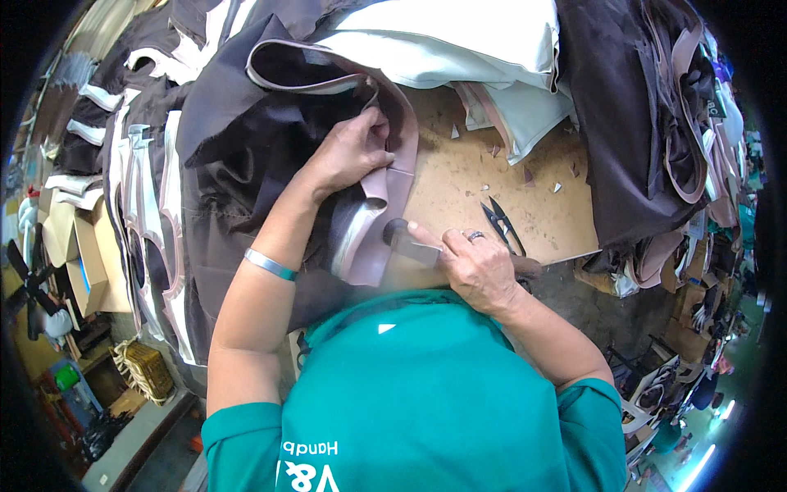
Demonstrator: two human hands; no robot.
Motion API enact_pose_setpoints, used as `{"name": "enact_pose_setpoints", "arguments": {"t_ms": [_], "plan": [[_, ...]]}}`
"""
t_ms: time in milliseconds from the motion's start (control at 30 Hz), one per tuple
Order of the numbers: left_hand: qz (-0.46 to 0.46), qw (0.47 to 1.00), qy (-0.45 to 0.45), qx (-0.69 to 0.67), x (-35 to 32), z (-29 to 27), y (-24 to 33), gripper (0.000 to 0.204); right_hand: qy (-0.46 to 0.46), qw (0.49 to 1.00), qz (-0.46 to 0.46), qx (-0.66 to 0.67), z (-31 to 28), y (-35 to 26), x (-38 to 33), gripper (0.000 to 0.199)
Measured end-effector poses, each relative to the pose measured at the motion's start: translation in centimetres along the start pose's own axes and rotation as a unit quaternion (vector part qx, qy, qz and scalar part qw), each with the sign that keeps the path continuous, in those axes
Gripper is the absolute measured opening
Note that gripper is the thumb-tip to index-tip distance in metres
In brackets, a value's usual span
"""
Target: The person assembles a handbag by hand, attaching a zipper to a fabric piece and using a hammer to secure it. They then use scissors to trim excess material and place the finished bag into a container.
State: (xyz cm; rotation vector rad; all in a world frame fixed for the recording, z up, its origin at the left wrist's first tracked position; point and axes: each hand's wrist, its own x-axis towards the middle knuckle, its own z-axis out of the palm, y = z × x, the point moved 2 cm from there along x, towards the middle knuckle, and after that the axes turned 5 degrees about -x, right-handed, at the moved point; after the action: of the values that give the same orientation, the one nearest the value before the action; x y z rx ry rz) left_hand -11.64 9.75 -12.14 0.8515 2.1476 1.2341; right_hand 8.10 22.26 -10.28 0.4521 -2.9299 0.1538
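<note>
My left hand (352, 152) is closed on the pink edge band (402, 131) of a dark-lined sewn piece, which looks like part of a bag. The band loops up and away, and its lower end curls near my shirt, showing a white inner side. In my right hand (479, 266), thumb and fingers pinch a small flat greyish rectangular piece (418, 248) that lies against the pink band. Beside its far end a dark round spot (395, 231) shows on the band; I cannot tell what it is. Black thread snips (502, 225) lie just beyond my right hand.
Small pink and white scraps (529, 174) are scattered on the tan work board (443, 193). White sewn pieces (451, 41) lie at the far side. Dark lined pieces (623, 123) hang over the board's right edge, and more dark and white pieces (156, 213) are stacked at left.
</note>
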Motion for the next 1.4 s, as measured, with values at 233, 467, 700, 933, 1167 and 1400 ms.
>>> {"name": "enact_pose_setpoints", "arguments": {"t_ms": [233,467,700,933,1167,1400], "plan": [[-0.002,0.993,-0.022,-0.116,0.4,-0.1,-2.5,0.025,0.084,0.988,0.115,-0.051,-2.1,3.1,4.5,0.051],[-0.031,0.976,-0.023,-0.214,0.3,-0.3,-1.7,0.022,0.022,0.994,0.084,-0.06,0.0,3.0,5.3,0.053],[0.087,0.99,0.031,0.11,-3.6,-4.8,5.1,0.037,-0.064,0.907,0.273,0.315,-0.5,9.5,2.2,0.041],[0.062,0.959,0.155,0.23,-11.4,-9.3,12.3,0.05,-0.035,0.978,0.204,0.033,-2.4,7.3,4.2,0.05],[0.144,0.946,0.044,0.286,-14.6,-5.1,16.2,0.048,0.222,0.955,0.15,0.127,-1.1,3.8,17.7,0.082],[0.25,0.906,0.224,0.256,-21.3,-10.8,17.9,0.031,0.155,0.944,0.079,0.28,-0.1,4.1,19.8,0.07]]}}
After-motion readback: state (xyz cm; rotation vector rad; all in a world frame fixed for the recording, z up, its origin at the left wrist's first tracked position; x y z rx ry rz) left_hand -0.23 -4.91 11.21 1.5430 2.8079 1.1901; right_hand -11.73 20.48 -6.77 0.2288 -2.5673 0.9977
